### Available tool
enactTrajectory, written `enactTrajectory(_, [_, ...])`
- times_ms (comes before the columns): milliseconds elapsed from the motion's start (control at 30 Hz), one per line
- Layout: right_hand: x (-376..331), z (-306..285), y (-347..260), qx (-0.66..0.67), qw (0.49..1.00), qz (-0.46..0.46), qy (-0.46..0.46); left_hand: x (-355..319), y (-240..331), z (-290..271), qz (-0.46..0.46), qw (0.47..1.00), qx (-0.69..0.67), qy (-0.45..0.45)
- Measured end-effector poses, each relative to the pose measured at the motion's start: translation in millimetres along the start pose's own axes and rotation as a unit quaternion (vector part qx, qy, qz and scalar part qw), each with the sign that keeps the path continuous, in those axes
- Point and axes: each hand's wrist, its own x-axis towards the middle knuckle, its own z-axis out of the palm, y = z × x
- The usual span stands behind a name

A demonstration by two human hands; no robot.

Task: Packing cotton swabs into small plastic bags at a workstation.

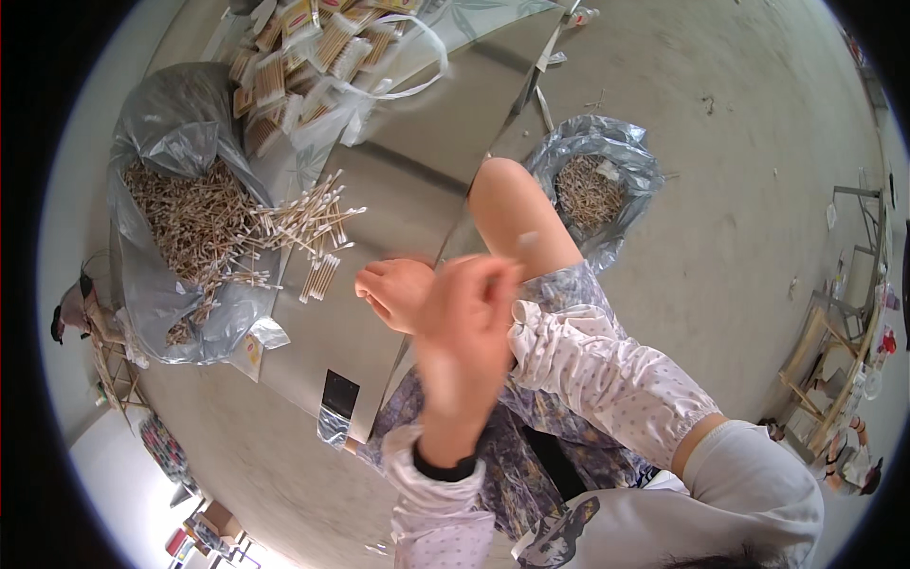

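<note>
Fingers curled and any grip unclear, a blurred left hand [464, 302] overlaps the right hand [391, 287] near cotton swabs [322, 279] on a counter [415, 216].

Blurred left hand [464, 308], right hand [396, 287], loose cotton swabs [318, 220]

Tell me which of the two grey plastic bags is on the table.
The larger bag at left, beside loose swabs; the smaller bag is off the table, at right.

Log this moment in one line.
Left hand: blurred, grip unclear | Right hand: partly hidden, near cotton swabs | Left grey bag: open
</note>
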Motion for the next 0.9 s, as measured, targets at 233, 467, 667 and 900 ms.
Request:
enactTrajectory(233, [-5.2,36.7,20.7,-0.093,0.996,-0.002,0.008,16.7,10.1,18.1,0.043,0.998,0.032,0.036])
enactTrajectory(467, [10.3,-4.9,-2.2,-0.055,0.998,-0.004,-0.014,-34.9,-101.5,-76.6,-0.149,0.953,0.183,0.192])
enactTrajectory(667, [13.0,-9.0,-2.2,-0.032,0.999,0.009,-0.013,-44.1,-159.8,-104.8,-0.204,0.923,0.273,0.18])
enactTrajectory(900, [15.0,-3.3,-5.6,-0.042,0.999,0.002,-0.003,-22.8,-183.1,-100.2,-0.097,0.933,0.31,0.157])
